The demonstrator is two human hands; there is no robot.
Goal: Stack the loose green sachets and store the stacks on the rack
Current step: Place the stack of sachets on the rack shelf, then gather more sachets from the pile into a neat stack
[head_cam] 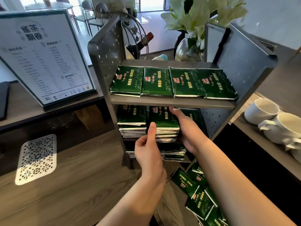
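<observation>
Stack of flat dark-green foil sachets [163, 123] sits on the grey perforated metal rack's [172, 101] middle shelf, long axis running front to back (rear end hidden under the top shelf). Left hand [149, 152] thumb and right hand [189, 129] fingers grasp its sides. Loose green sachets [195, 190] lie on the wooden table [81, 176], partly cut off.

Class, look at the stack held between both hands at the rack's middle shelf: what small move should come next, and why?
Probably slide the stack further back onto the middle shelf, then let go. Both the left hand and right hand keep a grip on its sides, and its front edge stands a little forward of the neighbouring stack, so it does not look fully seated yet.
</observation>
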